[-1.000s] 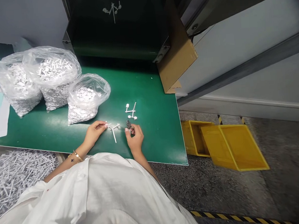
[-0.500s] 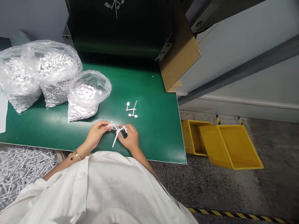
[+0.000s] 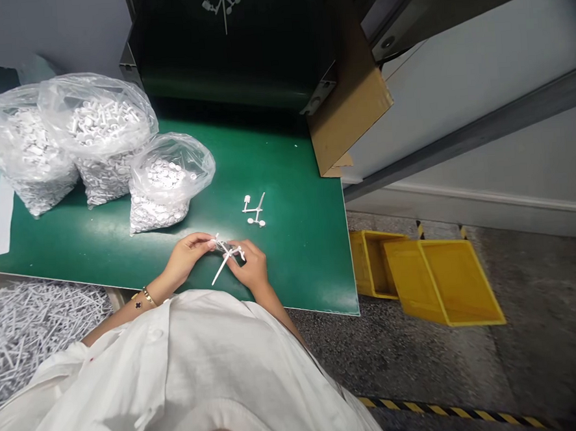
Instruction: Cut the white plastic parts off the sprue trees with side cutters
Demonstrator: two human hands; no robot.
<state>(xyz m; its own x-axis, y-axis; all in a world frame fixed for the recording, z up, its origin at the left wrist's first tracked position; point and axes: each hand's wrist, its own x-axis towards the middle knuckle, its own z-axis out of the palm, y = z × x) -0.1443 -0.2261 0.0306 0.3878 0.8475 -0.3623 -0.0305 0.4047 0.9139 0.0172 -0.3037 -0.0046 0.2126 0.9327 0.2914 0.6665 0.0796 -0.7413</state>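
Near the table's front edge, both hands meet over a white plastic sprue (image 3: 221, 267), a thin branched runner with small moulded parts. My left hand (image 3: 187, 255) pinches a small part at its left end between thumb and fingertips. My right hand (image 3: 252, 267) closes around the right side, where the runner's branches cross the fingers. A greyish bit shows between the hands, too blurred to name. The long stem points down toward my white shirt. Just beyond my right hand, a similar white sprue (image 3: 254, 210) with small round and square parts lies flat on the green table (image 3: 299, 241).
Several clear bags of small white parts, including a smaller bag (image 3: 157, 207), stand at the left. A conveyor belt (image 3: 230, 63) carries another sprue at the back, beside a cardboard sheet (image 3: 353, 117). Yellow crates (image 3: 467, 276) stand on the floor right; white sticks (image 3: 41, 328) are heaped lower left.
The held sprue has turned slightly, so its stem's lower end has swung a little to the left. Both hands stay in nearly the same place.
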